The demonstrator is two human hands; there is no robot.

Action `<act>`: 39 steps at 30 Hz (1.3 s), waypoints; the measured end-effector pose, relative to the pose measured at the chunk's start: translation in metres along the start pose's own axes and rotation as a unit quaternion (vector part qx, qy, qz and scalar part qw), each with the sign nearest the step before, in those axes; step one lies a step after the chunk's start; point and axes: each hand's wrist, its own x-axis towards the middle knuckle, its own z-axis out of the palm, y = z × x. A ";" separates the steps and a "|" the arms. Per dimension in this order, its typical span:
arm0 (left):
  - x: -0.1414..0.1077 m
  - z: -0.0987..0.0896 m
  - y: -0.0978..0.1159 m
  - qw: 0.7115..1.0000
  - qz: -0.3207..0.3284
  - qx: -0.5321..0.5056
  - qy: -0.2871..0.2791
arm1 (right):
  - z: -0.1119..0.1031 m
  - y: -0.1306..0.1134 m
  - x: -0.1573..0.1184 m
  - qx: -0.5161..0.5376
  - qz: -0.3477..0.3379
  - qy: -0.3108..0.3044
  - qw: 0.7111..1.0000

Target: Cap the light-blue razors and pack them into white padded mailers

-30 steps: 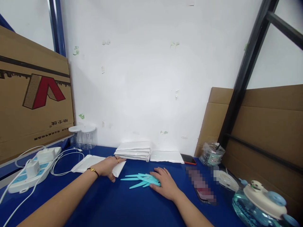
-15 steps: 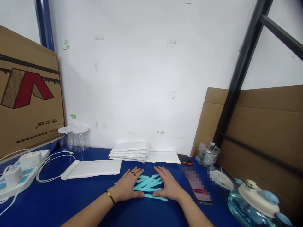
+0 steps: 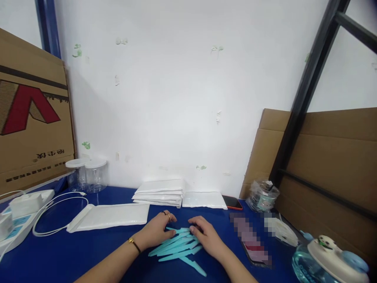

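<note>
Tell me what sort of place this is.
Probably a storeroom or small workshop, to judge by the blue table, the large printed cardboard box and the dark metal frame.

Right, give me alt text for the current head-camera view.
A person's left hand and right hand flank a loose pile of slim turquoise pieces on a blue table. Beyond them, a stack of flat white packets lies near a white wall.
</note>
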 end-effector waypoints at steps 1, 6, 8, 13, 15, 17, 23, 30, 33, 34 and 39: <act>0.005 -0.001 -0.004 1.000 -0.003 0.015 0.001 | 0.001 0.003 0.005 0.002 0.007 0.013 1.000; 0.021 0.002 -0.016 0.999 -0.022 0.019 -0.046 | 0.008 0.009 0.030 -0.024 0.027 0.002 0.999; 0.022 0.004 -0.019 0.999 -0.031 0.008 -0.040 | 0.009 0.008 0.035 -0.018 0.037 -0.017 0.999; 0.027 0.004 -0.031 0.999 -0.035 0.006 -0.002 | -0.002 0.019 0.037 0.010 0.046 -0.007 0.999; 0.029 0.003 -0.033 0.999 -0.043 0.024 0.011 | -0.009 0.028 0.035 0.012 0.054 0.012 0.998; 0.030 0.001 -0.033 0.997 -0.047 0.046 0.031 | -0.015 0.034 0.034 0.005 0.063 0.027 0.998; 0.021 -0.001 -0.018 0.997 0.000 0.061 0.049 | -0.029 0.028 0.023 -0.042 0.056 0.034 0.997; 0.023 0.003 -0.019 0.998 -0.016 0.054 -0.040 | -0.029 0.023 0.015 -0.047 0.043 -0.037 0.997; 0.025 0.000 -0.020 0.997 -0.019 0.068 -0.032 | -0.022 0.020 0.017 -0.059 0.023 -0.025 0.998; 0.024 -0.001 -0.019 0.997 -0.020 0.074 -0.030 | -0.020 0.019 0.017 -0.064 0.022 -0.023 0.997; 0.022 -0.002 -0.017 0.996 -0.040 0.080 -0.030 | -0.015 0.015 0.018 -0.087 0.018 -0.020 0.996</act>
